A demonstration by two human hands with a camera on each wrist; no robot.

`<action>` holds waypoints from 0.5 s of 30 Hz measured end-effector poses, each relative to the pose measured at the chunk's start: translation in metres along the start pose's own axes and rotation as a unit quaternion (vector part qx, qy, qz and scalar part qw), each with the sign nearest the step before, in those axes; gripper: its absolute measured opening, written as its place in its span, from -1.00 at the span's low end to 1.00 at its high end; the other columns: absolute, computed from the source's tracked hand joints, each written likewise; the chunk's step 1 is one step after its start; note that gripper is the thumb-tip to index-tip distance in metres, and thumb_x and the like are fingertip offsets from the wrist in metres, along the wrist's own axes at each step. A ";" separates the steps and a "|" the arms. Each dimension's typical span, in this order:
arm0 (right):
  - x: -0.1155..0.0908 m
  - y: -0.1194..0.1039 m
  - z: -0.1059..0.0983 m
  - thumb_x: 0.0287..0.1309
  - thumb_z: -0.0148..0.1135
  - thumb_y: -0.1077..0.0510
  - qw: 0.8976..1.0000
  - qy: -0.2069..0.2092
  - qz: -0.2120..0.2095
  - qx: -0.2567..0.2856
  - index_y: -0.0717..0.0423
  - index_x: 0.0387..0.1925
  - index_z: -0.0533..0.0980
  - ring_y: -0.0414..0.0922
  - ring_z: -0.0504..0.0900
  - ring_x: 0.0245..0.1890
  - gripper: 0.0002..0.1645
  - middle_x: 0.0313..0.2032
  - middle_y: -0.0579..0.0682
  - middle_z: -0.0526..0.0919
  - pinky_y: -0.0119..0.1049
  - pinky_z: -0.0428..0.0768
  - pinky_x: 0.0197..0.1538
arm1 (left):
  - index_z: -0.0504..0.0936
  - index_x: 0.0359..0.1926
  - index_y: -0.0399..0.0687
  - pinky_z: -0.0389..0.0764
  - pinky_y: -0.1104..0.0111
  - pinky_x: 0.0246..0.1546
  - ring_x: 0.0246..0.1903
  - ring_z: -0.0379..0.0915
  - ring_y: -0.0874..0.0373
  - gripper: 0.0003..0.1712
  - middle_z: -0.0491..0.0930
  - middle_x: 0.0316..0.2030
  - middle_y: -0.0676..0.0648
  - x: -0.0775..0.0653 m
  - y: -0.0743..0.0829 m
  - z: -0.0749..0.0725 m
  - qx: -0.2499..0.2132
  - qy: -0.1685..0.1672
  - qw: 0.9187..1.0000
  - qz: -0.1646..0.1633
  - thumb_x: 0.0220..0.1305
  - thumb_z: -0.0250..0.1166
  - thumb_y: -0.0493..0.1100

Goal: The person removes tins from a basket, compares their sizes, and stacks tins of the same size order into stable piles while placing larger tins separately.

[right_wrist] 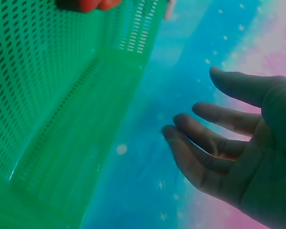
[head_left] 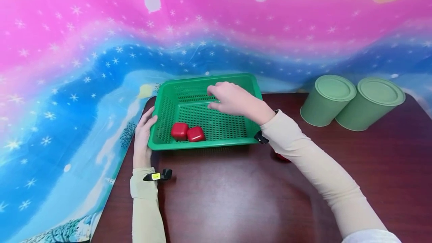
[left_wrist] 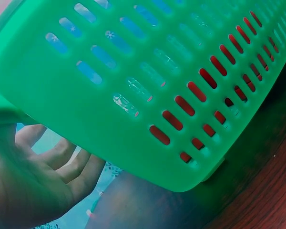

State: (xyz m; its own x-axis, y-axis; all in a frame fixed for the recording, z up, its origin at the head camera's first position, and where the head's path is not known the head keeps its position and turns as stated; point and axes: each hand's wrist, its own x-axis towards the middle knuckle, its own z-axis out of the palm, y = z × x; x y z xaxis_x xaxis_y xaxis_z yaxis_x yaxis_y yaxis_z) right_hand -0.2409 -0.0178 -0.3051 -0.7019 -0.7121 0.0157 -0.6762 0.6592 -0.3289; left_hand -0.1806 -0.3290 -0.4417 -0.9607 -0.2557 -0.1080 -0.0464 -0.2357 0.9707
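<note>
A green plastic basket with slotted walls stands at the back of the table. My left hand grips its left end, thumb at the rim; in the left wrist view the fingers curl beside the basket wall. Two red rounded cubes, one next to the other, lie inside at the front left. My right hand hovers over the basket's back right part, holding nothing. Its fingers are loosely bent and spread apart in the right wrist view.
Two pale green lidded cans stand side by side at the back right of the brown table. Part of a red object shows beneath the right forearm. A patterned cloth hangs behind and to the left.
</note>
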 end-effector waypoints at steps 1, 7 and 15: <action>0.003 -0.002 0.003 0.41 0.35 -0.01 1.000 -0.012 -0.002 -0.002 0.24 0.19 0.54 0.00 0.64 -0.06 -0.49 0.04 0.14 0.64 -0.13 0.64 0.01 | 0.43 0.51 0.10 0.61 0.47 -0.06 -0.06 0.56 0.26 -0.42 0.44 0.27 0.03 0.000 0.000 0.000 0.001 0.001 1.000 -0.001 0.55 0.24 -0.04; 0.024 -0.016 0.022 0.40 0.37 -0.02 0.994 -0.109 -0.011 -0.025 0.22 0.35 0.43 0.05 0.55 0.19 -0.35 0.23 0.18 0.53 -0.12 0.58 0.21 | 0.44 0.51 0.13 0.60 0.46 -0.06 -0.04 0.54 0.26 -0.42 0.39 0.33 0.03 0.000 0.000 0.000 0.015 0.004 1.000 0.002 0.54 0.24 -0.01; 0.048 -0.035 0.043 0.37 0.39 0.02 0.976 -0.213 0.008 -0.040 0.17 0.55 0.24 0.03 0.42 0.35 -0.14 0.38 0.14 0.43 -0.14 0.56 0.25 | 0.43 0.51 0.12 0.60 0.46 -0.05 -0.02 0.54 0.25 -0.42 0.38 0.34 0.00 0.001 0.000 0.000 0.013 0.002 1.000 0.002 0.55 0.23 -0.03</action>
State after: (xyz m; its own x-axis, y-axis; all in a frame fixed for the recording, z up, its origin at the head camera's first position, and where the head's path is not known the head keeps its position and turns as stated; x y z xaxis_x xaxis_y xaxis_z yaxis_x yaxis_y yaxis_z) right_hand -0.2411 -0.0859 -0.3337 -0.5668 -0.7266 -0.3884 -0.6935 0.6753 -0.2513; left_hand -0.1817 -0.3294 -0.4421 -0.9598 -0.2608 -0.1042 -0.0489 -0.2100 0.9765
